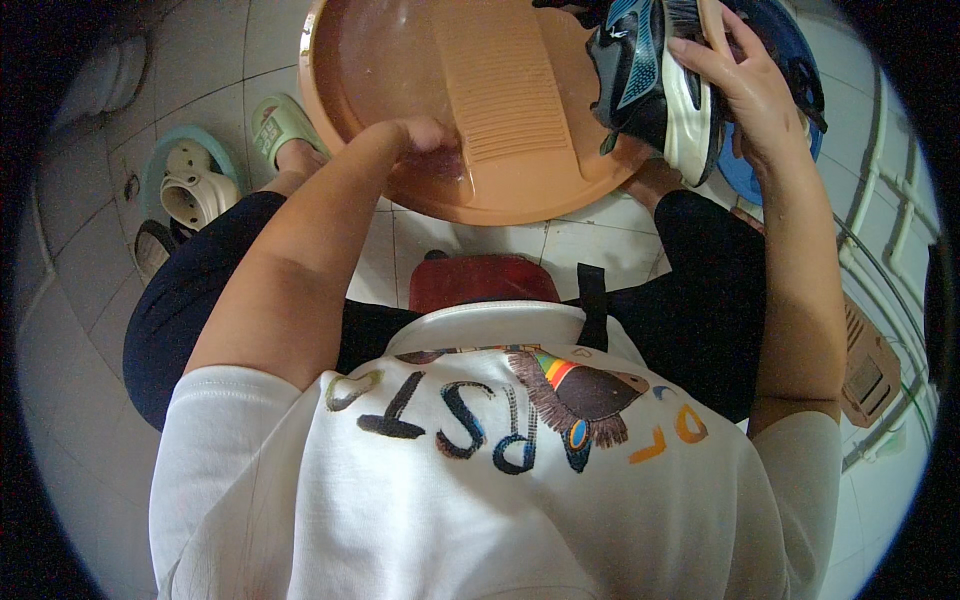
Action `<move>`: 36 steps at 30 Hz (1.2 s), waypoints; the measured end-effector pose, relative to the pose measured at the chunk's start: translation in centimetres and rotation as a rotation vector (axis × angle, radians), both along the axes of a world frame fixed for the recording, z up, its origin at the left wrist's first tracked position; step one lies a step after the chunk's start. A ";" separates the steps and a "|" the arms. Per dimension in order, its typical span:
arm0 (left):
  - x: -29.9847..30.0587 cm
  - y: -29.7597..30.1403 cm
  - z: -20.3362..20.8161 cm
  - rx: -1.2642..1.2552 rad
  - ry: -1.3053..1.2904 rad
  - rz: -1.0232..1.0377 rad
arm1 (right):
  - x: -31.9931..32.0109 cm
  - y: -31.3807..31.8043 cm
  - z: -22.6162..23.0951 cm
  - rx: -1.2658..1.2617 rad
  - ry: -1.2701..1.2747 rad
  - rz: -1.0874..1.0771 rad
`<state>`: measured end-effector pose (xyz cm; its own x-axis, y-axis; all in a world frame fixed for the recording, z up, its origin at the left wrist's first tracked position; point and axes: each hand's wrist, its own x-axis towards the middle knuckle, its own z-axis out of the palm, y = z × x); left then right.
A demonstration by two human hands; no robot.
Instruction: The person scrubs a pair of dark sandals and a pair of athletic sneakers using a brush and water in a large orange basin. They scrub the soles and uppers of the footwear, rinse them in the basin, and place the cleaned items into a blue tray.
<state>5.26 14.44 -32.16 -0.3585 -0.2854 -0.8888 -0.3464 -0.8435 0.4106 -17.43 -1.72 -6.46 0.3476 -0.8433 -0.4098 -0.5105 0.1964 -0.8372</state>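
Tiled floor: right hand clamped on sneaker at orange basin's right edge; left hand curled shut in basin water.

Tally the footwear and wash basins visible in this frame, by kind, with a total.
Black-and-blue sneaker with white sole, held by the right hand: 1
Pale green rubber slipper: 1
Cream clog: 1
Orange plastic basin, left hand inside: 1
Blue basin: 1
Total: 5

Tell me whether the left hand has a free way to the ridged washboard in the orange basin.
Probably yes. The left hand is already dipped in the orange basin beside the washboard, with nothing between them. The sneaker sits off to the side in the right hand.
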 end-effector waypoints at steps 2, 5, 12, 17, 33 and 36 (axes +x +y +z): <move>-0.1 -0.1 0.5 -0.025 -0.012 -0.037 | 0.9 0.5 0.6 0.007 0.055 -0.038; -0.2 -0.4 1.1 -0.072 -0.027 -0.127 | 1.2 1.0 1.8 0.029 0.035 -0.018; -0.3 -0.1 -1.2 -0.097 0.011 -0.328 | 0.0 0.1 -0.2 0.001 0.047 0.028; -0.1 1.6 -4.6 -0.290 0.082 -0.384 | 0.7 0.4 0.2 -0.033 0.139 0.026; 8.5 -6.0 4.2 -0.436 0.191 0.883 | 0.4 0.1 1.0 -0.040 0.136 0.069; 19.8 -9.0 2.8 -0.690 -0.228 1.611 | -2.2 -1.0 -3.2 -0.070 0.111 0.034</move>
<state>25.10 5.46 -29.39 0.7333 -0.5071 -0.4529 0.4812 -0.0834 0.8726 -19.65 -2.69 -9.64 0.3318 -0.8598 -0.3882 -0.6063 0.1209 -0.7860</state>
